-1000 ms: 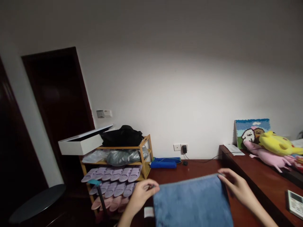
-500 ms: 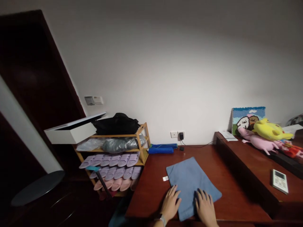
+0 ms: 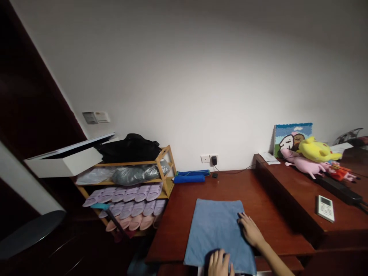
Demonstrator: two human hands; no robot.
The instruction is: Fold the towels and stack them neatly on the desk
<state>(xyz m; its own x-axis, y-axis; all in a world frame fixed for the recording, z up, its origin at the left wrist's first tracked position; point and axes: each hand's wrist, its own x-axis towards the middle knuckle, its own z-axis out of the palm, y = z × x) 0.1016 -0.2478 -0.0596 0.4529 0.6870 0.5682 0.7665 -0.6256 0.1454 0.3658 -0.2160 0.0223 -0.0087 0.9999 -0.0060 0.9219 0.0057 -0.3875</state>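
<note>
Though cut off below, left hand (image 3: 219,264) on the blue towel (image 3: 215,230)

The reddish wooden bench (image 3: 230,188) carries a blue towel (image 3: 215,230) lying flat near its front edge, with blue bundles (image 3: 189,179) and a small black object (image 3: 214,175) by the wall. A raised wooden ledge (image 3: 287,191) to the right holds a remote (image 3: 326,208), papers (image 3: 268,157), a black power strip (image 3: 337,193), a pink plush toy (image 3: 303,163) and a yellow plush toy (image 3: 317,150). Left of the bench, a wooden shoe rack (image 3: 165,165) holds rows of slippers (image 3: 123,193).
</note>
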